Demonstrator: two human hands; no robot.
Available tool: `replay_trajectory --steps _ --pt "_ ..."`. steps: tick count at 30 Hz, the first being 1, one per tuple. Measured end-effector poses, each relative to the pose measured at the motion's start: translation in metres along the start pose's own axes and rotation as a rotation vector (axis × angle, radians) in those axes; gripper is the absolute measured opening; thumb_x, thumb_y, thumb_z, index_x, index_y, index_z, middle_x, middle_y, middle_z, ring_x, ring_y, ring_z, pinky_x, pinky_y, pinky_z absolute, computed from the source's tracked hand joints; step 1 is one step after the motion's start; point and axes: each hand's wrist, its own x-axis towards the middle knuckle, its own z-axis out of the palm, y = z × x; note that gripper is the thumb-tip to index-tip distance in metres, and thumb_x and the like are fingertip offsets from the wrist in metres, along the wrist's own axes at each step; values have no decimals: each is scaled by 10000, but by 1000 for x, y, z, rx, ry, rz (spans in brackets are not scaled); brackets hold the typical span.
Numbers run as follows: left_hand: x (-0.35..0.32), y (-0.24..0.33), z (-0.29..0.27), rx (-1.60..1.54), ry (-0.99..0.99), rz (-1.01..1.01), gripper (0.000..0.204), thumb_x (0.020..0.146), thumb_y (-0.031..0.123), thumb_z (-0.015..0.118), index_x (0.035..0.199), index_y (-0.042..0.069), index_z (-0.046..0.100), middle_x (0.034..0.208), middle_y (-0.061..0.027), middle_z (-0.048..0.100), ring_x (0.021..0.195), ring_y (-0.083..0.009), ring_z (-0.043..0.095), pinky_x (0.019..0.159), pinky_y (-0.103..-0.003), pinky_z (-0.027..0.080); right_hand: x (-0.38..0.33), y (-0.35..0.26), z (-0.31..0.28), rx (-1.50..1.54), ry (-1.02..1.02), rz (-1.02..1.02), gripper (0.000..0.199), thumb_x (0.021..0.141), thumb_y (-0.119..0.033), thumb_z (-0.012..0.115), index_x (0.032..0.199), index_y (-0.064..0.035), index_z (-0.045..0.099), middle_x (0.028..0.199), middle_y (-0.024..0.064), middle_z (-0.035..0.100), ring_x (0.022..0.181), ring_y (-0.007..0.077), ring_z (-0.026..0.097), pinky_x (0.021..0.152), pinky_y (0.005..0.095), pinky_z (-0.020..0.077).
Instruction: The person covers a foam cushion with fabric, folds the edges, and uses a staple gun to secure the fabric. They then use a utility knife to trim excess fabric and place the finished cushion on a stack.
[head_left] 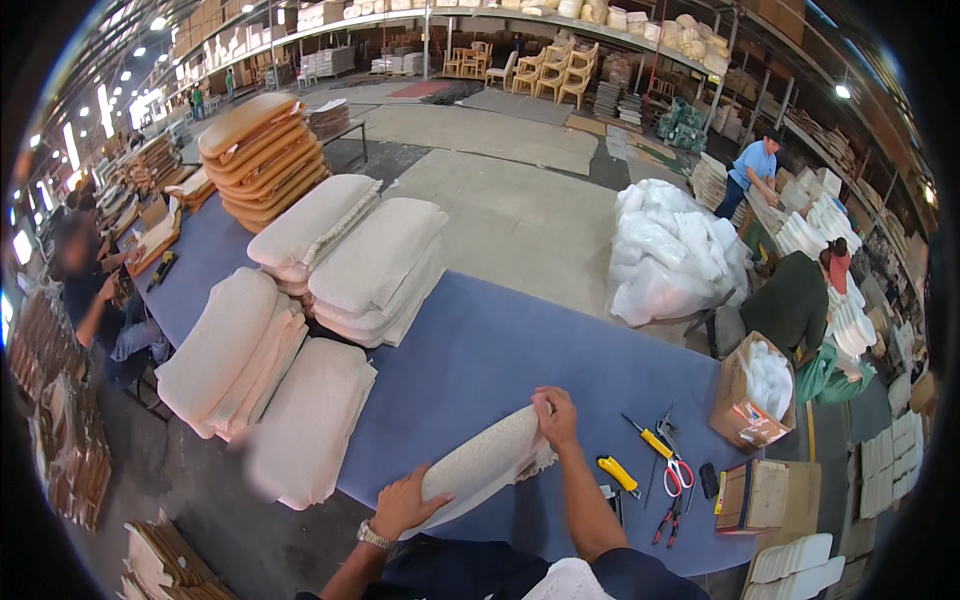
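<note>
"Working from the left, who's that by the edge?"

"A co-worker in dark clothing, at the far end of the blue table. Next comes a tall stack of orange-brown panels, then four piles of pale pads grouped close together."

"And the person's own hands?"

"Apart, one at each end of a long pale speckled piece, which slants over the near side of the table. The left hand, a metal watch on its wrist, grips the lower end with its thumb on top. The right hand clasps the upper end."

"What's right of that?"

"A yellow cutter, then a yellow-handled screwdriver, with dark-and-red pliers and red-handled scissors near it. Past those, an open cardboard box holds white, plastic-looking material."
</note>
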Motion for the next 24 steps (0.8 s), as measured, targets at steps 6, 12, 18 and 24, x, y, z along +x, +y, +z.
replay_trajectory --steps 6,12,18,24 --pt "86 51 29 -92 -157 371 626 1077 474 417 1574 103 331 1276 -288 653 1108 -480 649 948 -554 507 -16 -1 -45 -125 -194 -246 362 835 -313 796 1103 -84 709 1315 173 633 1152 384 602 961 472 491" --pt "193 116 61 -180 -319 541 525 1117 418 291 1385 42 539 1208 -314 655 1098 -498 623 960 -556 471 -33 22 -21 -80 40 -102 187 904 -226 690 994 -64 714 972 148 678 959 346 651 812 445 509" --pt "198 134 44 -178 -366 340 574 1115 410 291 1077 -51 632 1003 -311 691 966 -497 643 877 -521 477 -5 33 -10 86 29 458 386 974 -295 614 703 -30 688 616 132 610 571 228 598 586 395 462" --pt "209 114 52 -232 -321 267 575 1104 443 341 1161 -34 657 1021 -302 709 1017 -463 671 876 -497 501 16 50 -2 360 -96 603 540 1023 -390 577 665 3 674 551 40 578 529 147 536 541 347 443"
